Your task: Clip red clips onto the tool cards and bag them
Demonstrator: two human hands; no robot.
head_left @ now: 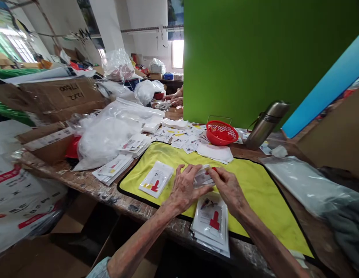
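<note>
Left hand and right hand both pinching a small clear packet over the yellow mat, stack of packets lying just below, red basket sitting behind.

Head view — downward, close over table.

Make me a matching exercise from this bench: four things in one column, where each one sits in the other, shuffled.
Things:
1. red basket
2. flask
3. packet stack
4. small packet

Places:
A. near edge of the yellow mat
B. between the left hand and right hand
C. leaning, right of the basket
D. behind the mat, before the green board

Pairs: 1-D, 2-C, 3-A, 4-B
</note>
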